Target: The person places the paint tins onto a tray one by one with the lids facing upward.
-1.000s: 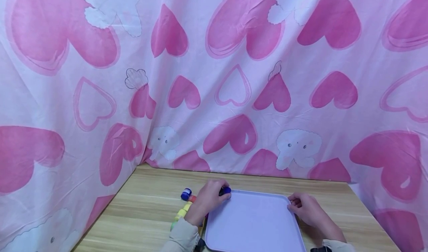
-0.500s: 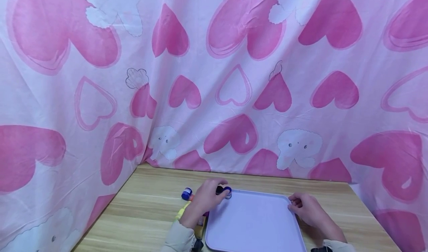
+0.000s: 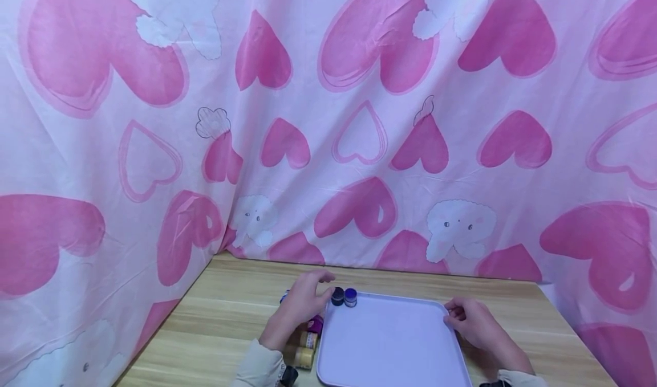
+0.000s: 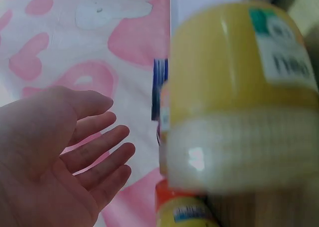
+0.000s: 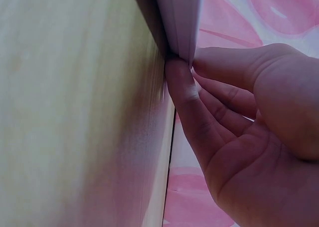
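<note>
Two small paint jars stand side by side in the far left corner of the pale lilac tray (image 3: 395, 341): a black jar (image 3: 337, 296) and a blue-capped jar (image 3: 351, 297). My left hand (image 3: 299, 306) is just left of the black jar, its fingers relaxed and holding nothing; the left wrist view shows the palm (image 4: 60, 147) bare. Whether a fingertip touches the black jar, I cannot tell. At the tray's far right corner my right hand (image 3: 474, 321) pinches the rim between thumb (image 5: 224, 62) and index finger (image 5: 187, 92).
Left of the tray, a purple jar (image 3: 315, 324) and yellowish jars (image 3: 304, 357) lie on the wooden table (image 3: 205, 330). A yellow jar (image 4: 219, 72) looms close in the left wrist view, with an orange-capped jar (image 4: 187, 207) below. A heart-print curtain (image 3: 354, 204) surrounds the table.
My left hand has let go at the blue-capped jar and drawn back left, leaving it and the black jar in the tray corner. The right hand has stayed at the rim.
</note>
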`<action>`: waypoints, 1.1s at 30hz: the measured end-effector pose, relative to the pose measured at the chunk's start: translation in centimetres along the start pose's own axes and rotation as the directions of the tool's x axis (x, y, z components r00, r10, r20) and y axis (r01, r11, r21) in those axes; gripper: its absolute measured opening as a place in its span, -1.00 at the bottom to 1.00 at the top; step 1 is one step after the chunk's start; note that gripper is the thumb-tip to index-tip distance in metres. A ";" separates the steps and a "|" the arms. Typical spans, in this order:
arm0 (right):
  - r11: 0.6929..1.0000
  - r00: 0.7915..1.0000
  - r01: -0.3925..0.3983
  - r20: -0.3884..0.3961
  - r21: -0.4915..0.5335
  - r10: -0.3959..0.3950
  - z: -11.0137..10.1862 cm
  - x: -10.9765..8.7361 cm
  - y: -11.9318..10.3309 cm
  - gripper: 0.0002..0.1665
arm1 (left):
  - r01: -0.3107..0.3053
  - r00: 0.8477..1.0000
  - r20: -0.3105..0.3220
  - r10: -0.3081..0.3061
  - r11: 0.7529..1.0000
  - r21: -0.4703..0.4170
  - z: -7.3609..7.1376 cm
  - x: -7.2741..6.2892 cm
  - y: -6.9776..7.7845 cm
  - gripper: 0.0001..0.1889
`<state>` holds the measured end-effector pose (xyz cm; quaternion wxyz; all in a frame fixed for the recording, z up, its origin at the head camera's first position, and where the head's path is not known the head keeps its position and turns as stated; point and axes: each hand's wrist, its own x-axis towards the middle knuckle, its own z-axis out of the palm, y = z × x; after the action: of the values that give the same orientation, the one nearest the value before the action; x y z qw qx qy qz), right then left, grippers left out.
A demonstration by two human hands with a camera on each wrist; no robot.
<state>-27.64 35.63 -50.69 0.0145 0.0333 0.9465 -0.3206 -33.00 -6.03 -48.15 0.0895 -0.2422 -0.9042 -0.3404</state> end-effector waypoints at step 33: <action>1.000 1.000 0.023 -0.010 -0.009 -0.023 0.1 -0.1 0.2 -0.71 | 0.208 0.978 -0.022 -0.209 0.978 -0.033 -4.2 -2.3 -7.2 -0.78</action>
<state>-27.53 35.72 -50.84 0.0062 0.0240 0.9483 -0.3165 -34.65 -14.40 -49.85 0.0609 -0.1431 -0.9181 -0.3645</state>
